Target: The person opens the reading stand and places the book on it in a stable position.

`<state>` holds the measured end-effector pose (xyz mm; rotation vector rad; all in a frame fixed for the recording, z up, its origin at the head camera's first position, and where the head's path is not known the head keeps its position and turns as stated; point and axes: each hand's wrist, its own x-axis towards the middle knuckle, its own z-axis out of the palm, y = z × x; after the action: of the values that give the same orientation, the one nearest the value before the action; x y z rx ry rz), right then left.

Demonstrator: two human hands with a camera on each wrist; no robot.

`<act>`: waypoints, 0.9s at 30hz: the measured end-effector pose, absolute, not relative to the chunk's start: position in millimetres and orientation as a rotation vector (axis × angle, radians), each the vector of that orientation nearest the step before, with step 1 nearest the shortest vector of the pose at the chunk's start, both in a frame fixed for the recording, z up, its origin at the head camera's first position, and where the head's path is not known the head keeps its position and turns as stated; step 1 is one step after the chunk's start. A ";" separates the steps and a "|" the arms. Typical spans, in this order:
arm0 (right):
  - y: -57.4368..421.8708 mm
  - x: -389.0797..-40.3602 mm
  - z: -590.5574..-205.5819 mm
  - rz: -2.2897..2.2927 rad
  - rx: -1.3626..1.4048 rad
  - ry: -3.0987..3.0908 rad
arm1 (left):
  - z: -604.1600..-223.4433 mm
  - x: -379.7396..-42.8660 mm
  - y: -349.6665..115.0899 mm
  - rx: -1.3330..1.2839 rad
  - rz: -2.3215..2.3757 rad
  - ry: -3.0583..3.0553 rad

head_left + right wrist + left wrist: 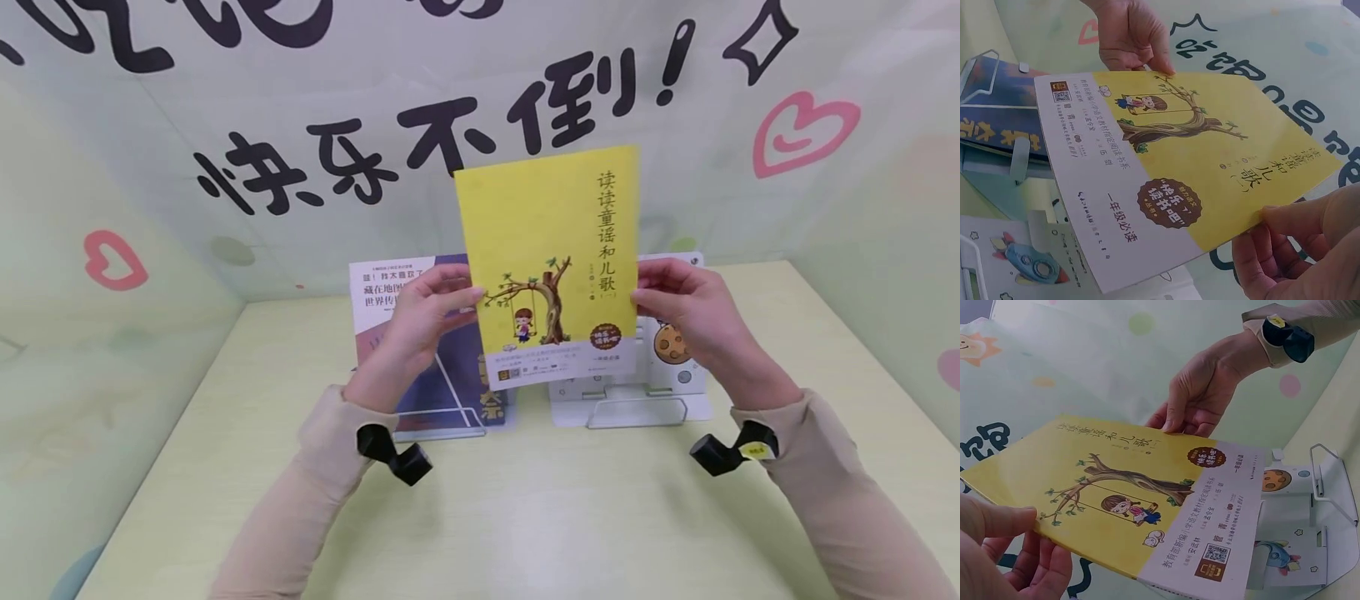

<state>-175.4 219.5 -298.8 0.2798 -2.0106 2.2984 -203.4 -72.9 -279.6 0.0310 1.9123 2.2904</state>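
Note:
A yellow book [517, 217] with a tree and a child on a swing on its cover is held up between both hands. My left hand [435, 308] pinches its left edge, the thumb on the front cover and the fingers behind. On the opposite edge my right hand [686, 304] grips the same way. The book is upright and slightly tilted in the head view, its cover facing me. Behind it, a white bookstand [637, 410] with a planet picture is partly hidden. In the left wrist view the book's cover [1116, 487] shows whole, with a white lower band.
To the left behind the book, a dark blue and white book [457, 375] leans on another bookstand with a wire holder [450, 433]. The pale table [525, 517] reaches back to a wall sheet [360, 225] printed with large black characters and pink hearts.

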 end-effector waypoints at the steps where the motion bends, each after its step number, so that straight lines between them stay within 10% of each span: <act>1: 222.8 -176.0 -299.1 2.303 0.268 -1.993 | -280.4 -205.5 -68.4 0.033 2.294 1.909; 27: 279.3 -191.9 -309.1 2.225 -0.009 -1.821 | -299.2 -250.9 19.0 0.078 2.304 1.964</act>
<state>-191.9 279.3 -309.1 -0.0087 -1.8205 2.2255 -250.9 19.0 -299.2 0.0780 1.9637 2.3043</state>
